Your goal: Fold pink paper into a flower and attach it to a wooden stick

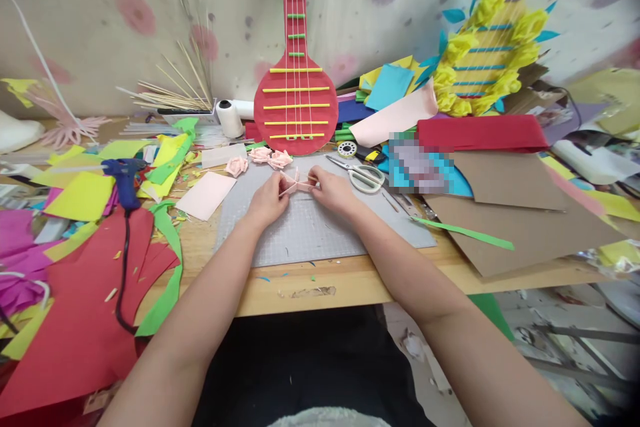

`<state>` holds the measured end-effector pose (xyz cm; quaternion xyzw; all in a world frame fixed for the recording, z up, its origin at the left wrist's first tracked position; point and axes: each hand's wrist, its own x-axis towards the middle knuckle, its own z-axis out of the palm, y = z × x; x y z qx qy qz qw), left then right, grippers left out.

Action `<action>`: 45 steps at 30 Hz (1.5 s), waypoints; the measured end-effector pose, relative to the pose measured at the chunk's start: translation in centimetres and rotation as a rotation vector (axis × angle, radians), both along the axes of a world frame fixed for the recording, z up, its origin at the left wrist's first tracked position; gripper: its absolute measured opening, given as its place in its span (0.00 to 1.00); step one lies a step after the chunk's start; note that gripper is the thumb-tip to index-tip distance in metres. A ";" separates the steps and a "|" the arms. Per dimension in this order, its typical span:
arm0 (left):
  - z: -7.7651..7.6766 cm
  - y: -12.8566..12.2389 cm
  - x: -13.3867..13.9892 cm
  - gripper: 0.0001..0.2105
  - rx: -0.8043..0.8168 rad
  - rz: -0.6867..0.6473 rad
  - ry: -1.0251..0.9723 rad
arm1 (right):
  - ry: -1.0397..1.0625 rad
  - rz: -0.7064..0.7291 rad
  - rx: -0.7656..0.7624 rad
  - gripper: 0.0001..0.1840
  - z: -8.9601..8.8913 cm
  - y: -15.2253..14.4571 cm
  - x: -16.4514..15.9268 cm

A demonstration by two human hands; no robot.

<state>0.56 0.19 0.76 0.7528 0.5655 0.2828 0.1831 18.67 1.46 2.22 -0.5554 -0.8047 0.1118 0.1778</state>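
Over the grey cutting mat (pixel 300 240), my left hand (pixel 271 199) and my right hand (pixel 331 188) face each other. Between them stretches a pink paper piece (pixel 299 185) with narrow folded or looped strips. My left fingers pinch its left end, and my right fingers pinch its right end. Just behind lie several pink paper roses (pixel 270 157). White-handled scissors (pixel 364 177) rest on the mat to the right of my right hand. A red paper lute-like instrument (pixel 296 107) with yellow bars and white strings stands upright behind the roses.
A blue glue gun (pixel 125 180) stands at left among coloured paper scraps and red sheets (pixel 95 280). Brown cardboard (pixel 520 233) covers the right side, with a green strip (pixel 465 233) across it. A yellow-flowered instrument (pixel 487 57) leans at the back right. Wooden sticks (pixel 175 97) stand back left.
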 end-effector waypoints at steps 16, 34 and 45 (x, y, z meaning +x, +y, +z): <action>-1.6 0.6 1.3 0.15 0.064 0.006 -0.389 | 0.231 0.036 0.029 0.17 -1.0 -0.6 -2.0; -2.3 1.6 1.2 0.20 0.121 -0.151 -0.631 | 0.646 0.105 -0.050 0.09 -2.1 0.3 -1.8; -1.9 1.3 1.1 0.21 0.128 -0.127 -0.584 | 0.796 0.111 -0.197 0.09 -2.7 0.5 -1.8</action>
